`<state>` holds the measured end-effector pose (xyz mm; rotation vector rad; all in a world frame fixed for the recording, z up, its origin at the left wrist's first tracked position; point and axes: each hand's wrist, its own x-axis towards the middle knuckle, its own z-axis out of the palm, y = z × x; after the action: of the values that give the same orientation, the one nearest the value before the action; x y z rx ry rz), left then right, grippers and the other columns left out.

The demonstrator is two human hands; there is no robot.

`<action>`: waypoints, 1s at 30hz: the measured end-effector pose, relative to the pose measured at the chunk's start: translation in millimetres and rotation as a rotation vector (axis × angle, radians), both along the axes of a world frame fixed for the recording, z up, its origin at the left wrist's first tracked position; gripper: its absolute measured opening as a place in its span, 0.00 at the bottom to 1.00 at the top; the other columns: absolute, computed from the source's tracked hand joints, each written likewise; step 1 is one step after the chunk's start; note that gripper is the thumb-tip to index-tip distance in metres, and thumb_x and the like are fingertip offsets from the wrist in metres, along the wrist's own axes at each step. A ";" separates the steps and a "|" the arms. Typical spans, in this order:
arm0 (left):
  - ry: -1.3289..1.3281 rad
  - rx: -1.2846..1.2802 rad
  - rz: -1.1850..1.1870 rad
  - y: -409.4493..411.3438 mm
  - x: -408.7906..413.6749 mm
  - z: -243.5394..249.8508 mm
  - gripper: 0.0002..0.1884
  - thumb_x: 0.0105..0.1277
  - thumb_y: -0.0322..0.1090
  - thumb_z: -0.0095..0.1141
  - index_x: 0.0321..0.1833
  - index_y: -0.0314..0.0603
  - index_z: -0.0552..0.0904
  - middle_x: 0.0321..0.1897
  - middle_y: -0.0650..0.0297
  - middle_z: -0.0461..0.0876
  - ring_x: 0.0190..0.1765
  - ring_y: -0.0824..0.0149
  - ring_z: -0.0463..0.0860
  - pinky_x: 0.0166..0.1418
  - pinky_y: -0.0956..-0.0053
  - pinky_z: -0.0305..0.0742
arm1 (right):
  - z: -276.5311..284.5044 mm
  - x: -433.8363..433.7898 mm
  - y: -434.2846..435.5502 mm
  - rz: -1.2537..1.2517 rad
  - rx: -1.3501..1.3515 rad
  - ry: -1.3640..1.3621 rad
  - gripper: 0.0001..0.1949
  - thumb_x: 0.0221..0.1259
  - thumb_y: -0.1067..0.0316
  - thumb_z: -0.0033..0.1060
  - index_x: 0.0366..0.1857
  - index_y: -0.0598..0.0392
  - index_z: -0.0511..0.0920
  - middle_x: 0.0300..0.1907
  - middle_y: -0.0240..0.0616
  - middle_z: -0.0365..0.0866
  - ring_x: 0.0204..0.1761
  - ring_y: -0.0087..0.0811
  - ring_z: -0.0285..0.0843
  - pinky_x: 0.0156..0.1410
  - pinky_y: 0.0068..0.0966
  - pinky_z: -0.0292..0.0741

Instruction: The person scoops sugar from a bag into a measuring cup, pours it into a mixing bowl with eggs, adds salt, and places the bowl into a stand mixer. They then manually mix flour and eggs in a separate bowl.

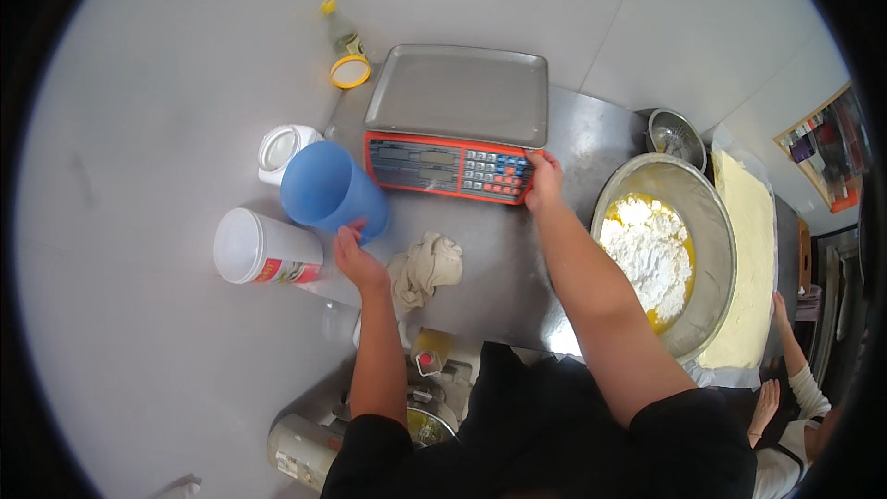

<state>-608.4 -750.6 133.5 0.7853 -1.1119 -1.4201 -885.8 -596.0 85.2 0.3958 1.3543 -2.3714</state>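
Note:
My left hand point(359, 260) is at the near side of a blue plastic jug point(371, 197), its fingers curled at what looks like the handle. The jug stands between white plastic tubs. My right hand point(546, 181) grips the right end of an orange-framed electronic scale point(416, 165), thumb by the keypad. On top of the scale is a bare metal weighing tray point(461, 93). A crumpled beige cloth point(426, 270) lies between my hands. Right of my right forearm, a large steel bowl point(710, 277) holds white powder point(648, 249) over yellow liquid.
A white tub point(291, 246) and a white jar point(305, 133) stand left. A bottle point(339, 31) and yellow-rimmed lid point(350, 72) are behind. A smaller bowl point(682, 135) and pale yellow slab point(745, 256) sit right, near another person's hand point(766, 402). Below is a mixer point(298, 447).

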 end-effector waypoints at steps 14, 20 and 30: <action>-0.357 -0.316 -0.019 -49.0 -21.8 -16.3 0.16 0.67 0.36 0.39 0.28 0.38 0.79 0.33 0.59 0.81 0.38 0.65 0.76 0.46 0.69 0.67 | 78.6 55.2 35.7 -0.112 0.221 -0.180 0.33 0.61 0.68 0.47 0.69 0.53 0.45 0.35 0.50 0.75 0.19 0.40 0.78 0.23 0.47 0.83; -0.378 -0.141 -0.001 -48.7 -20.5 -19.1 0.18 0.70 0.42 0.40 0.41 0.33 0.78 0.38 0.57 0.78 0.44 0.63 0.74 0.54 0.68 0.68 | 102.3 78.5 71.1 0.271 0.221 0.342 0.16 0.64 0.72 0.45 0.55 0.59 0.63 0.38 0.49 0.74 0.36 0.39 0.80 0.40 0.34 0.82; -0.395 0.168 -0.955 145.7 -33.0 -40.4 0.23 0.70 0.46 0.46 0.59 0.35 0.70 0.50 0.54 0.79 0.52 0.64 0.78 0.57 0.68 0.71 | 159.0 87.6 383.5 -0.300 1.266 0.522 0.27 0.61 0.64 0.55 0.65 0.51 0.64 0.59 0.47 0.71 0.58 0.35 0.71 0.61 0.27 0.69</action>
<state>-641.4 -604.9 93.2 0.6866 -1.8287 -2.2238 -798.2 -212.5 244.3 0.2894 3.1289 -1.4986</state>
